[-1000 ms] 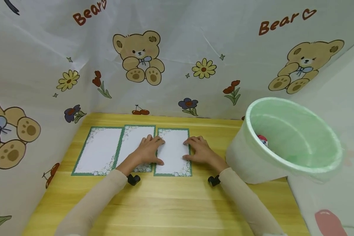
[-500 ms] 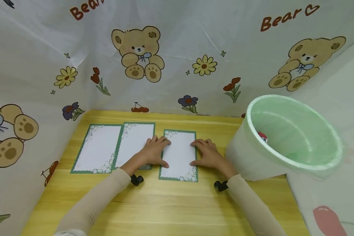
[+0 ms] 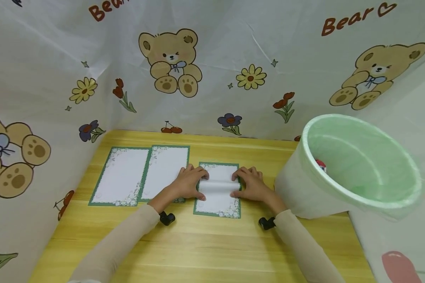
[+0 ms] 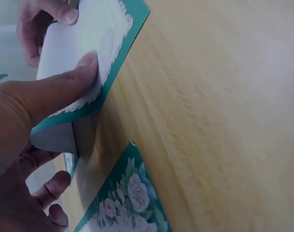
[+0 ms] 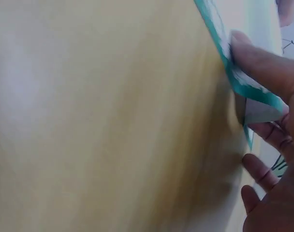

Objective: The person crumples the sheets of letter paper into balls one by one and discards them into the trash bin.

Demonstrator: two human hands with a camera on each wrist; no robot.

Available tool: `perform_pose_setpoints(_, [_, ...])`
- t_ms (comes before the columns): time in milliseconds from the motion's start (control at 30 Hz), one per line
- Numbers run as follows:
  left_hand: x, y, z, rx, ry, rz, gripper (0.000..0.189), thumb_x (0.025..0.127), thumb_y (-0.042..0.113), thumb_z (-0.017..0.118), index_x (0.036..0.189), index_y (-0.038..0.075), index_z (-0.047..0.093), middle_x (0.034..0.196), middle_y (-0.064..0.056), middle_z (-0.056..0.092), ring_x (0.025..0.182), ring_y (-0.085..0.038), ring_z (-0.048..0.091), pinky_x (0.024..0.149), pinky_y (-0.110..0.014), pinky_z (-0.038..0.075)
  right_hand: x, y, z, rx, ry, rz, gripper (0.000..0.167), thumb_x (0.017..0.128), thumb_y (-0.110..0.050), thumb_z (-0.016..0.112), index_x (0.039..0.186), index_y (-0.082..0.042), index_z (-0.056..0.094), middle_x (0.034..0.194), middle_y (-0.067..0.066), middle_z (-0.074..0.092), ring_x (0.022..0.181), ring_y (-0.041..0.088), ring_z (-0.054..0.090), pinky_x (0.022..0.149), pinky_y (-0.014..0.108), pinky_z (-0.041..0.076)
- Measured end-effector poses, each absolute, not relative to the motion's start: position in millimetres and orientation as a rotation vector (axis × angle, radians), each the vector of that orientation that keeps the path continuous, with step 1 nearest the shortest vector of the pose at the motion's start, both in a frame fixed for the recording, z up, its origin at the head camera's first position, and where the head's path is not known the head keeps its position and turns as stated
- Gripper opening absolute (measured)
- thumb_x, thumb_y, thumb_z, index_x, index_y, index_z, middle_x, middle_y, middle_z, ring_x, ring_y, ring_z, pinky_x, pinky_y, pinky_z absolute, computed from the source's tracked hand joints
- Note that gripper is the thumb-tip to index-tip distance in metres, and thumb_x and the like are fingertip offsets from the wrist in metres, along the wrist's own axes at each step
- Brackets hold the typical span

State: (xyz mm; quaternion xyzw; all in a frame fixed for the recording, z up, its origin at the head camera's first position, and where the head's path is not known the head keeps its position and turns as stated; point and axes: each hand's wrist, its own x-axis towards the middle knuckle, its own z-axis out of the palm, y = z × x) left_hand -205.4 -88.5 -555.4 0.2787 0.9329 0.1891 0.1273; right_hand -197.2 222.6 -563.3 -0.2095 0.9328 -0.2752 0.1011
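Note:
A white sheet of paper [image 3: 217, 204] with a green floral border lies in front of me, its middle bowed up into a ridge running across it. My left hand [image 3: 189, 183] pinches its left edge, thumb on top and fingers curled beneath, as the left wrist view shows. At the opposite edge, my right hand [image 3: 252, 185] pinches the sheet the same way. In the right wrist view, the raised paper [image 5: 256, 19] curves between thumb and index finger. A second bordered sheet [image 3: 164, 169] lies flat beside my left hand, partly covered by it.
A third bordered sheet [image 3: 122, 177] lies at the far left, its edge meeting the second. On the right stands a large white bin [image 3: 294, 196] with a pale green inside and a small red-and-white item [image 3: 320, 165] in it. A bear-printed cloth [image 3: 216, 51] rises behind the wooden table [image 3: 205, 251].
Both hands have drawn the sheet right and slightly toward me, away from the other two. It lay flat before; now its middle bulges up between the hands.

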Motion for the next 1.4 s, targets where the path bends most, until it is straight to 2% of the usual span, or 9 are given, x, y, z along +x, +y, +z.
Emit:
perform_pose_setpoints(167, [-204.7, -89.1, -561.7, 0.857, 2.726, 0.712, 0.031, 0.094, 0.032, 0.086, 0.123, 0.024, 0.078, 0.122, 0.004, 0.077, 0.089, -0.016, 0.045, 0.081, -0.038, 0.026, -194.5, 222.0, -573.3, -0.688, 2.788, -0.948, 0.018, 0.092, -0.032, 0.087, 0.102, -0.023, 0.074, 0.113, -0.002, 0.071, 0.102, 0.021, 0.045, 0.089, 0.046, 0.024])
perform_pose_setpoints(333, [-208.8, -87.5, -567.9, 0.893, 2.733, 0.801, 0.013, 0.098, 0.024, 0.081, 0.112, 0.024, 0.082, 0.103, 0.005, 0.08, 0.08, -0.015, 0.044, 0.077, -0.037, 0.023, -193.8, 223.5, -578.3, -0.65, 2.788, -1.036, 0.013, 0.094, -0.026, 0.086, 0.1, -0.021, 0.077, 0.11, 0.0, 0.075, 0.098, 0.02, 0.046, 0.088, 0.043, 0.024])
perform_pose_setpoints(467, [-210.1, -88.3, -565.5, 0.877, 2.691, 0.886, 0.014, 0.1, 0.023, 0.079, 0.114, 0.024, 0.081, 0.104, 0.006, 0.079, 0.081, -0.013, 0.045, 0.08, -0.037, 0.025, -189.2, 226.4, -574.3, -0.527, 2.751, -1.149, 0.011, 0.095, -0.025, 0.084, 0.102, -0.019, 0.078, 0.108, 0.002, 0.076, 0.096, 0.021, 0.05, 0.089, 0.042, 0.025])
perform_pose_setpoints(667, [-205.2, -91.2, -547.5, 0.729, 2.497, 1.25, 0.01, 0.102, 0.024, 0.077, 0.112, 0.025, 0.078, 0.11, 0.004, 0.076, 0.09, -0.013, 0.062, 0.077, -0.032, 0.048, -175.3, 232.0, -555.1, -0.35, 2.715, -1.41, 0.011, 0.097, -0.03, 0.083, 0.103, -0.023, 0.076, 0.104, 0.002, 0.07, 0.095, 0.021, 0.052, 0.09, 0.04, 0.038])
perform_pose_setpoints(833, [-197.1, -91.3, -529.3, 0.702, 2.404, 1.446, 0.008, 0.104, 0.027, 0.075, 0.112, 0.026, 0.076, 0.101, 0.001, 0.072, 0.089, -0.019, 0.058, 0.076, -0.032, 0.046, -164.7, 235.1, -533.3, -0.432, 2.66, -1.641, 0.008, 0.1, -0.018, 0.079, 0.106, -0.017, 0.074, 0.099, 0.005, 0.069, 0.089, 0.017, 0.054, 0.089, 0.034, 0.041])
perform_pose_setpoints(967, [-187.7, -91.8, -516.9, 0.699, 2.306, 1.593, 0.012, 0.105, 0.026, 0.074, 0.115, 0.021, 0.074, 0.102, -0.002, 0.071, 0.09, -0.018, 0.067, 0.076, -0.03, 0.053, -156.7, 235.2, -519.7, -0.469, 2.573, -1.778, 0.007, 0.101, -0.009, 0.076, 0.107, -0.01, 0.073, 0.096, 0.005, 0.071, 0.084, 0.011, 0.061, 0.081, 0.026, 0.05])
perform_pose_setpoints(1133, [-177.0, -93.7, -506.0, 0.711, 2.225, 1.734, 0.01, 0.105, 0.022, 0.073, 0.109, 0.013, 0.07, 0.096, -0.007, 0.065, 0.084, -0.017, 0.067, 0.074, -0.029, 0.052, -146.2, 232.3, -506.4, -0.404, 2.449, -1.89, 0.012, 0.101, -0.008, 0.076, 0.111, -0.006, 0.071, 0.103, -0.003, 0.075, 0.093, 0.01, 0.068, 0.083, 0.025, 0.056])
perform_pose_setpoints(1200, [-174.5, -93.5, -503.2, 0.701, 2.202, 1.78, 0.012, 0.104, 0.018, 0.074, 0.115, 0.014, 0.07, 0.099, -0.005, 0.067, 0.086, -0.015, 0.068, 0.075, -0.027, 0.055, -143.1, 231.5, -503.3, -0.411, 2.434, -1.921, 0.017, 0.101, -0.008, 0.076, 0.116, -0.005, 0.069, 0.106, -0.006, 0.076, 0.095, 0.011, 0.07, 0.084, 0.024, 0.056])
perform_pose_setpoints(1400, [-170.7, -89.8, -496.6, 0.773, 2.169, 1.892, 0.053, 0.102, 0.01, 0.075, 0.152, 0.018, 0.057, 0.092, -0.007, 0.058, 0.075, -0.013, 0.054, 0.071, -0.024, 0.049, -137.9, 232.3, -500.0, -0.578, 2.436, -2.026, 0.037, 0.098, 0.003, 0.075, 0.134, -0.001, 0.064, 0.111, -0.009, 0.08, 0.097, 0.013, 0.074, 0.084, 0.023, 0.057])
